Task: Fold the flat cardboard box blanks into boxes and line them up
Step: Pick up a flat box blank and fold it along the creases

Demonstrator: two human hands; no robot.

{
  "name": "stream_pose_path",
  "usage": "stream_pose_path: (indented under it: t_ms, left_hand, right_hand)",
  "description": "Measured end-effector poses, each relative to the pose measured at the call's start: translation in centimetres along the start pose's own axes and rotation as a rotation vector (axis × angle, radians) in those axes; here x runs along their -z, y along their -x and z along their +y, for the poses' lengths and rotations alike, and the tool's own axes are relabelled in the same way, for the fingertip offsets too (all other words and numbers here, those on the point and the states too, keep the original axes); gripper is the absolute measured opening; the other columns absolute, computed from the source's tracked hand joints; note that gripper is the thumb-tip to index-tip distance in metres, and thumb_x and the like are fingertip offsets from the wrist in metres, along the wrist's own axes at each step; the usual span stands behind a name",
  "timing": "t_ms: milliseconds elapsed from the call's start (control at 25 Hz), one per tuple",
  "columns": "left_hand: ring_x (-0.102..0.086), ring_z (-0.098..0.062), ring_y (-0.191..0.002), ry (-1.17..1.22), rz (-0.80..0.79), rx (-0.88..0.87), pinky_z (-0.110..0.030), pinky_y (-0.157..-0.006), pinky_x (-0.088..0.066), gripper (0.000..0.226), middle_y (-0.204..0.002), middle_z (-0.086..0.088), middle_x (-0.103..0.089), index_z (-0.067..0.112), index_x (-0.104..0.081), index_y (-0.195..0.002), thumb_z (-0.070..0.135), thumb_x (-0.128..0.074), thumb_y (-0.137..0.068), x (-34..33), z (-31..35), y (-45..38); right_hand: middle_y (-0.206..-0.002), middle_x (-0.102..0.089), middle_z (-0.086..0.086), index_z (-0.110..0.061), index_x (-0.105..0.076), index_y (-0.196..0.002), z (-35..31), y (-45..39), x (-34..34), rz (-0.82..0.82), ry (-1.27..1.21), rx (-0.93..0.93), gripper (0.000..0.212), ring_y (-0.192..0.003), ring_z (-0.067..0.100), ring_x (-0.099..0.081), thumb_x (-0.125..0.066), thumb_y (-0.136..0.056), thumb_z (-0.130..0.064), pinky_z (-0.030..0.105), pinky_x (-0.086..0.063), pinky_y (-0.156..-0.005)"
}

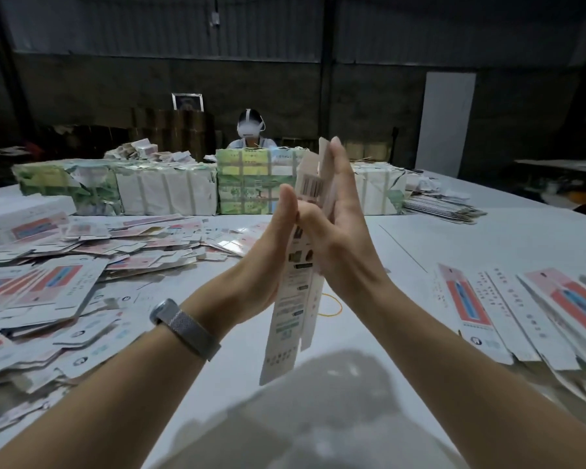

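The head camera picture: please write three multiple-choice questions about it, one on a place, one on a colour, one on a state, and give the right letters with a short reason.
1. Where is the loose pile of flat blanks?
A. on the table's left side
B. on the floor
C. on a shelf

2. What colour is the rubber band on the table?
A. yellow
B. blue
C. black

3. How is the box blank held?
A. flat on the table
B. upright between two palms
C. hanging from one hand

Answers:
1 A: the pile of flat blanks covers the table left of the arms.
2 A: the rubber band is yellow.
3 B: the left hand and right hand press the box blank upright with straight fingers.
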State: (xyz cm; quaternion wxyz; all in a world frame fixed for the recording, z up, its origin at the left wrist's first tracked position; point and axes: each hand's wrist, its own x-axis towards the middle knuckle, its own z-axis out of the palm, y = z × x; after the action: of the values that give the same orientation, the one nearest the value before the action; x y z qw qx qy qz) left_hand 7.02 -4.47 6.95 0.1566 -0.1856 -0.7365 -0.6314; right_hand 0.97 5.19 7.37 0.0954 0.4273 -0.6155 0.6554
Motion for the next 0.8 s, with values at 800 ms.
stream_pose_path:
  t_ms: [800]
  left_hand:
    - [-0.075, -0.015, -0.085, -0.095, 0.355, 0.008, -0.028, -0.066, -0.06, 0.017, -0.09, 0.004, -0.076, 0.026, -0.066, -0.111, 0.017, -0.056, -0.101, 0.8, -0.8, 0.2]
  right_hand:
    - [-0.114, -0.052, -0.005, -0.029, -0.056, -0.137, -0.1, -0.5, 2.1, 0.214, 0.477, 0.145, 0.044, -0.096, 0.011, -0.057, -0.063, -0.094, -0.02, 0.028, -0.057, -0.075]
